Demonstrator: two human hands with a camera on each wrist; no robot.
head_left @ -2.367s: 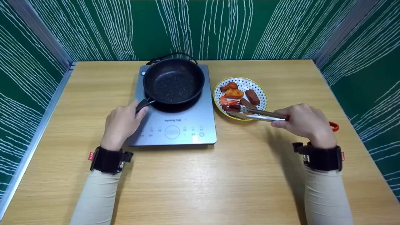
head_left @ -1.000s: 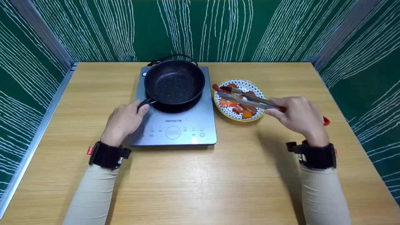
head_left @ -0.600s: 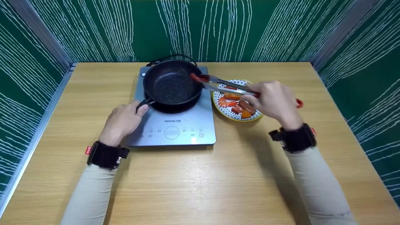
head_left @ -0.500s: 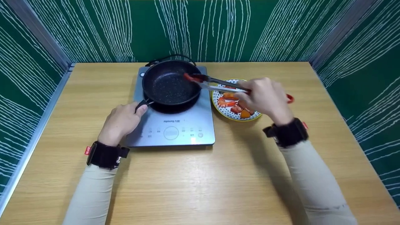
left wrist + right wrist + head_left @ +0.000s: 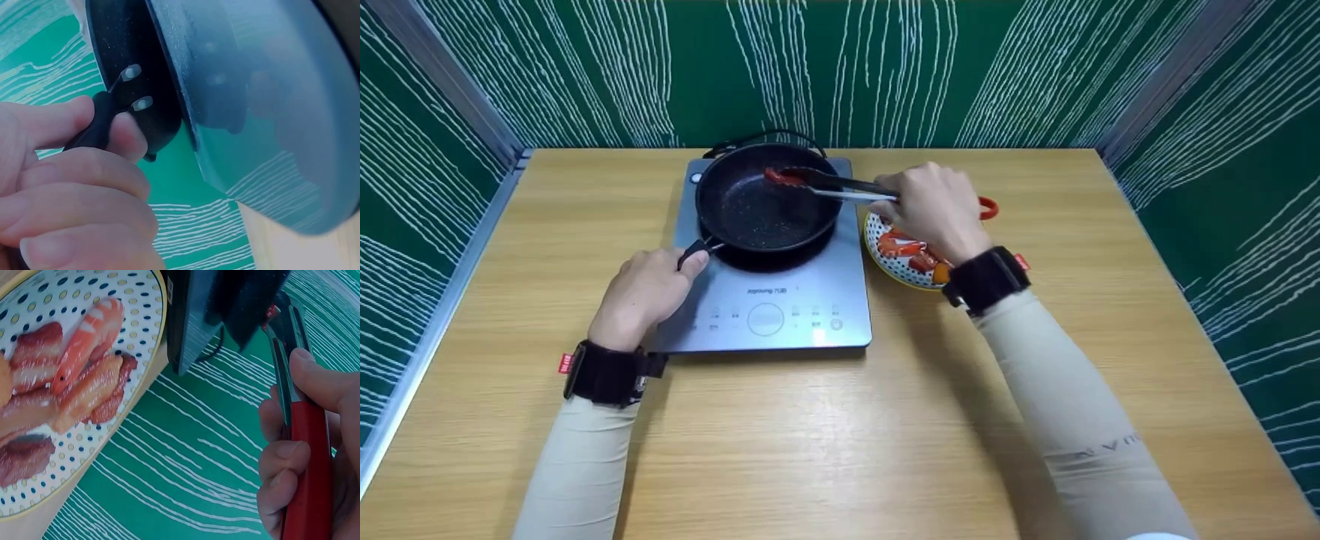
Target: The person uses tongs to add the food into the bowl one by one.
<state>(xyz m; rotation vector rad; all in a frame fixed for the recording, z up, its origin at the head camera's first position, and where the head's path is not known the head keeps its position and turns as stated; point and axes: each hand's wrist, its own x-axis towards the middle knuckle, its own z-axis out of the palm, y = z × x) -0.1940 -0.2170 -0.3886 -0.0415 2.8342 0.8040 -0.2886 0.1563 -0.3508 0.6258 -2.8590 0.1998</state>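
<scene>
My left hand [image 5: 641, 292] grips the black handle [image 5: 699, 253] of a dark speckled frying pan [image 5: 765, 217]. In the left wrist view, thumb and fingers curl round that handle [image 5: 97, 126]. My right hand [image 5: 934, 206] holds red-handled metal tongs [image 5: 847, 187] whose tips reach over the pan's inside. A red piece [image 5: 784, 178] shows at those tips, its kind unclear. Under the right hand, partly covered, lies a dotted plate [image 5: 877, 251] with a yellow rim. On it are a shrimp [image 5: 90, 340], several reddish-brown meat pieces [image 5: 36, 349] and an orange piece [image 5: 941, 273].
The pan sits on a silver induction cooker [image 5: 810, 300] with a round control mark. A black cord [image 5: 765, 135] loops behind it. Wooden table surface [image 5: 780, 450] spreads in front. Green panels with white lines [image 5: 870, 75] stand at the back and sides.
My right hand has carried the tongs left from the plate to over the pan, the red piece at their tips. My left hand stays on the pan handle.
</scene>
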